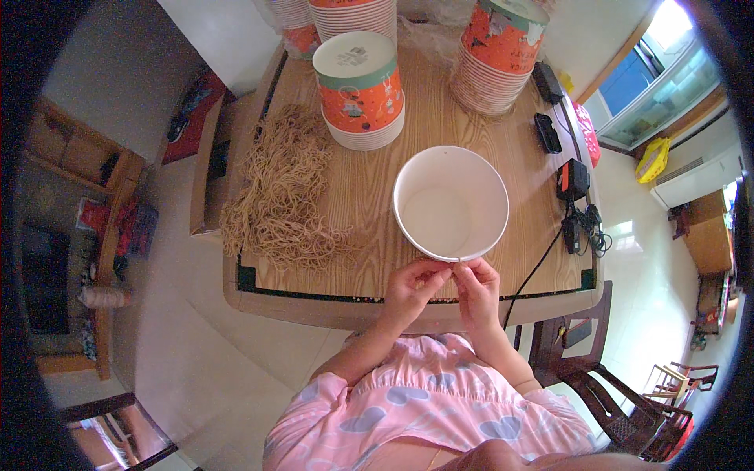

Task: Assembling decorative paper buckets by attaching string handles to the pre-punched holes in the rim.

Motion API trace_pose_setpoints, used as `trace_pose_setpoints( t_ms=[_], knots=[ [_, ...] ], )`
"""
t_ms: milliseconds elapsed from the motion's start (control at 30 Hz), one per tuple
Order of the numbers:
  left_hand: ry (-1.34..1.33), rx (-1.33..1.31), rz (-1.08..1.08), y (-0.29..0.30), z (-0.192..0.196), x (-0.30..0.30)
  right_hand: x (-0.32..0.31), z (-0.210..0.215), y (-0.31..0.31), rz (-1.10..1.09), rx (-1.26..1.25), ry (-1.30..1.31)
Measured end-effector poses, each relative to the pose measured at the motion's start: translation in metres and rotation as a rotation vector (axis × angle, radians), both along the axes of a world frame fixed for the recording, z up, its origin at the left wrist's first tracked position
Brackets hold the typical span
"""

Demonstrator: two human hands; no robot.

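A white paper bucket [444,206] stands at the near side of the wooden table, its open mouth facing me. Just at its near rim, my left hand [416,289] and my right hand [477,287] meet, fingertips pinched close together. Between the fingertips a short bit of thin cord [459,260] shows against the rim; the rest of it is hidden by my fingers. On the far rim there is a small dark hole. Left of the bucket lies a loose heap of tan cords [287,192].
Behind the heap stands a stack of orange-and-green paper buckets [361,102], upside down. Another stack [499,59] leans at the back right, near clear plastic wrap. Black adapters and cables [573,180] lie along the table's right edge. A dark wooden chair [577,353] stands at the lower right.
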State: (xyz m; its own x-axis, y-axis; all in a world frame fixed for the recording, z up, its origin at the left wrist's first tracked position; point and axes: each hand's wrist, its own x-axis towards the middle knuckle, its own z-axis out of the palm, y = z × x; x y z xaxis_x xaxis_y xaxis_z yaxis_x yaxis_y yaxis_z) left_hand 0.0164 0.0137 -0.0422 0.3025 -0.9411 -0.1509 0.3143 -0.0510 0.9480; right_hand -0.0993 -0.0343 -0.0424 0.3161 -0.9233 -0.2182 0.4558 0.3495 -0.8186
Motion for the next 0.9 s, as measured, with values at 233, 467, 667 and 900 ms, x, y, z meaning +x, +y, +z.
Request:
trace_pose_setpoints(
  t_ms=[233, 467, 667, 900],
  knots=[
    [0.054, 0.103, -0.058, -0.006, 0.004, 0.003, -0.002, -0.001, 0.002, -0.017, -0.152, 0.169],
    [0.151, 0.051, -0.071, -0.006, -0.004, -0.002, 0.001, -0.001, 0.001, -0.087, -0.183, 0.21],
    [0.22, 0.162, -0.06, 0.0, -0.007, -0.002, -0.004, 0.002, -0.007, 0.002, -0.129, 0.182],
    [0.056, 0.076, -0.037, -0.002, -0.002, 0.0, -0.008, -0.004, -0.005, 0.052, -0.161, 0.209]
  ],
)
